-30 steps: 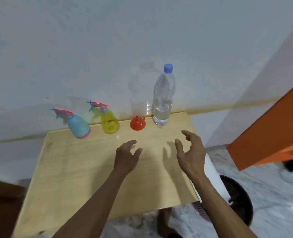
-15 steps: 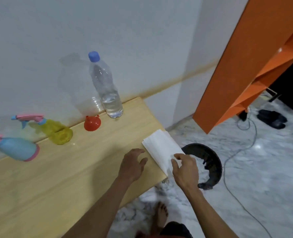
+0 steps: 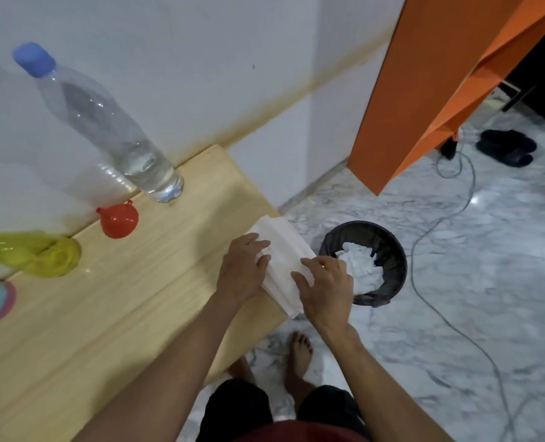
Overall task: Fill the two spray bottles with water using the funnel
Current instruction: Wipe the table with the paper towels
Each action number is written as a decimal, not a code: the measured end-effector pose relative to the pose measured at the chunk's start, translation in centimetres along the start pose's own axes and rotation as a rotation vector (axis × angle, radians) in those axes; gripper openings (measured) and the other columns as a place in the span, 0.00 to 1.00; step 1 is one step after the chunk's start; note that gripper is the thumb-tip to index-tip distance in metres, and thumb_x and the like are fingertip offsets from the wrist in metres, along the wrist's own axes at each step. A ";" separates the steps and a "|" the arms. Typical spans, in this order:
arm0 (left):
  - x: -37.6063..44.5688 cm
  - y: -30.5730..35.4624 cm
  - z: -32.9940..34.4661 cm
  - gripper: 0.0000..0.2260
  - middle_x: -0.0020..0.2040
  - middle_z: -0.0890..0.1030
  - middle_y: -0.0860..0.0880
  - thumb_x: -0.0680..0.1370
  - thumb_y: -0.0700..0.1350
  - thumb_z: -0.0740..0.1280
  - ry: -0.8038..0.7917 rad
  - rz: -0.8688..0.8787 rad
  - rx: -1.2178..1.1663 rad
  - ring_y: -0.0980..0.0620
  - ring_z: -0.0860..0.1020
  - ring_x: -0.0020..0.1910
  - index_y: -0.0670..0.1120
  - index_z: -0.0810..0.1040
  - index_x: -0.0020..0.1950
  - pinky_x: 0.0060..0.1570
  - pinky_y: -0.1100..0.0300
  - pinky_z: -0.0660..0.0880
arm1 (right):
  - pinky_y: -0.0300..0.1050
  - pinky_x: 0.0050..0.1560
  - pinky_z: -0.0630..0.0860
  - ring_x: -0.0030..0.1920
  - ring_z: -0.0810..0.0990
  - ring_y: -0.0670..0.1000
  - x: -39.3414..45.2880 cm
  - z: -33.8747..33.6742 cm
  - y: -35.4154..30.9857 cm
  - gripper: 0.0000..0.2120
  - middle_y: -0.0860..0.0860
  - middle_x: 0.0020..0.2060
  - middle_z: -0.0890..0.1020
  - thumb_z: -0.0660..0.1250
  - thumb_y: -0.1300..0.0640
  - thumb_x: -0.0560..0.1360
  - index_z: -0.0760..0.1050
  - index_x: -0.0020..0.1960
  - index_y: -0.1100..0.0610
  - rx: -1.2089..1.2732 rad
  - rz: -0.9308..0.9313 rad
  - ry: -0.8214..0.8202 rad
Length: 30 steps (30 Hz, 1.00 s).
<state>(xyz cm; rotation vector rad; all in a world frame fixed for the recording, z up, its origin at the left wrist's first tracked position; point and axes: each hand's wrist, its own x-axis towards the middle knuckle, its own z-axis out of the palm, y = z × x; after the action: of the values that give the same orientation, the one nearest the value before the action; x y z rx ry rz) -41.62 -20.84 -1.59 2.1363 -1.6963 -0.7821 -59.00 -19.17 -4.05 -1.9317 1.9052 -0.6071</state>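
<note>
Both flat: left hand (image 3: 241, 271), right hand (image 3: 327, 287) on tissues (image 3: 280, 250); bin (image 3: 392, 250) holds paper.

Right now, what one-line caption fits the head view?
Both hands, left hand and right hand, rest on a white tissue stack at the wooden table edge.

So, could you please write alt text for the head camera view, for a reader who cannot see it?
Both hands, left hand and right hand, rest on a white tissue pack at the right edge of a wooden table. A red funnel, water bottle and yellow spray bottle stand untouched by the wall.
</note>
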 end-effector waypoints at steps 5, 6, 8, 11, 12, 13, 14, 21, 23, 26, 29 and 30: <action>0.1 -1.1 0.6 0.11 0.68 0.77 0.46 0.78 0.44 0.71 0.032 0.060 0.042 0.43 0.72 0.68 0.47 0.84 0.60 0.65 0.44 0.72 | 0.53 0.44 0.72 0.46 0.79 0.61 0.3 1.0 0.4 0.08 0.51 0.44 0.84 0.77 0.56 0.71 0.86 0.49 0.55 0.013 -0.009 0.086; 0.1 -1.2 0.7 0.10 0.67 0.78 0.46 0.78 0.44 0.72 0.049 0.076 0.052 0.43 0.73 0.67 0.47 0.85 0.58 0.63 0.45 0.73 | 0.52 0.43 0.71 0.45 0.79 0.61 0.4 1.2 0.4 0.06 0.51 0.43 0.84 0.75 0.56 0.72 0.86 0.48 0.54 0.016 -0.025 0.106; 0.1 -1.4 0.8 0.07 0.65 0.79 0.47 0.77 0.43 0.73 0.068 0.102 0.070 0.43 0.74 0.65 0.47 0.87 0.54 0.60 0.47 0.74 | 0.52 0.43 0.70 0.43 0.78 0.60 0.5 1.3 0.3 0.05 0.50 0.40 0.84 0.72 0.55 0.73 0.86 0.46 0.54 0.020 -0.045 0.135; 0.2 -1.9 0.8 0.05 0.61 0.82 0.46 0.76 0.43 0.73 0.116 0.156 0.106 0.42 0.76 0.62 0.46 0.87 0.50 0.57 0.49 0.73 | 0.51 0.45 0.70 0.43 0.78 0.60 0.8 1.2 0.0 0.05 0.49 0.38 0.84 0.71 0.55 0.73 0.86 0.45 0.53 0.017 -0.039 0.137; 0.3 -2.0 0.8 0.04 0.59 0.82 0.46 0.76 0.43 0.73 0.132 0.174 0.118 0.42 0.76 0.61 0.46 0.87 0.49 0.56 0.50 0.72 | 0.51 0.46 0.70 0.44 0.79 0.59 0.8 1.2 -0.1 0.05 0.49 0.38 0.84 0.71 0.54 0.73 0.86 0.46 0.53 0.020 -0.034 0.132; 0.3 -2.1 0.7 0.04 0.57 0.83 0.46 0.76 0.43 0.73 0.143 0.194 0.127 0.42 0.76 0.60 0.45 0.87 0.49 0.55 0.51 0.71 | 0.51 0.46 0.70 0.45 0.79 0.59 0.9 1.2 -0.2 0.06 0.48 0.39 0.84 0.72 0.53 0.73 0.85 0.47 0.53 0.025 -0.032 0.125; 0.4 -2.3 0.7 0.04 0.55 0.83 0.46 0.77 0.42 0.72 0.149 0.218 0.131 0.42 0.77 0.58 0.45 0.87 0.48 0.54 0.52 0.70 | 0.52 0.47 0.71 0.46 0.79 0.58 0.9 1.1 -0.4 0.07 0.48 0.40 0.84 0.73 0.52 0.72 0.85 0.48 0.52 0.032 -0.034 0.114; 0.5 -3.6 0.2 0.08 0.58 0.82 0.50 0.78 0.41 0.71 0.077 0.278 0.174 0.46 0.75 0.61 0.46 0.86 0.55 0.55 0.54 0.68 | 0.49 0.48 0.66 0.46 0.76 0.52 -0.1 1.7 -1.3 0.14 0.44 0.41 0.83 0.73 0.38 0.69 0.86 0.44 0.48 0.024 -0.202 0.059; 0.4 -3.9 0.0 0.09 0.59 0.81 0.52 0.77 0.42 0.72 0.060 0.287 0.176 0.47 0.74 0.62 0.48 0.86 0.56 0.55 0.55 0.67 | 0.51 0.48 0.67 0.46 0.74 0.51 -0.6 2.0 -1.4 0.12 0.44 0.40 0.83 0.73 0.40 0.69 0.86 0.43 0.48 0.018 -0.207 0.052; 0.3 -4.1 -0.3 0.09 0.60 0.81 0.53 0.75 0.42 0.73 0.057 0.298 0.170 0.47 0.74 0.62 0.50 0.86 0.54 0.55 0.51 0.70 | 0.49 0.46 0.64 0.45 0.75 0.53 -0.9 2.1 -1.6 0.08 0.45 0.40 0.83 0.73 0.45 0.71 0.86 0.41 0.49 -0.004 -0.195 0.041; 0.2 -4.4 -0.4 0.09 0.60 0.81 0.52 0.75 0.43 0.74 0.073 0.311 0.149 0.46 0.74 0.62 0.51 0.86 0.54 0.54 0.50 0.71 | 0.48 0.45 0.62 0.46 0.72 0.52 -1.0 2.1 -1.8 0.09 0.46 0.40 0.82 0.70 0.48 0.73 0.85 0.40 0.50 -0.022 -0.174 0.017; 0.1 -4.5 -0.4 0.09 0.61 0.81 0.51 0.75 0.43 0.74 0.073 0.317 0.140 0.47 0.73 0.62 0.52 0.86 0.54 0.54 0.50 0.71 | 0.47 0.45 0.62 0.46 0.72 0.51 -1.0 1.9 -1.9 0.09 0.45 0.40 0.83 0.69 0.47 0.74 0.85 0.40 0.50 -0.007 -0.146 0.001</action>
<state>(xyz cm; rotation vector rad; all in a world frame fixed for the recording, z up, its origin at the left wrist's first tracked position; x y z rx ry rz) -37.82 -19.86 -3.79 1.8832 -2.0339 -0.5033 -56.33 -18.23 -4.68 -2.0889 1.7797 -0.6437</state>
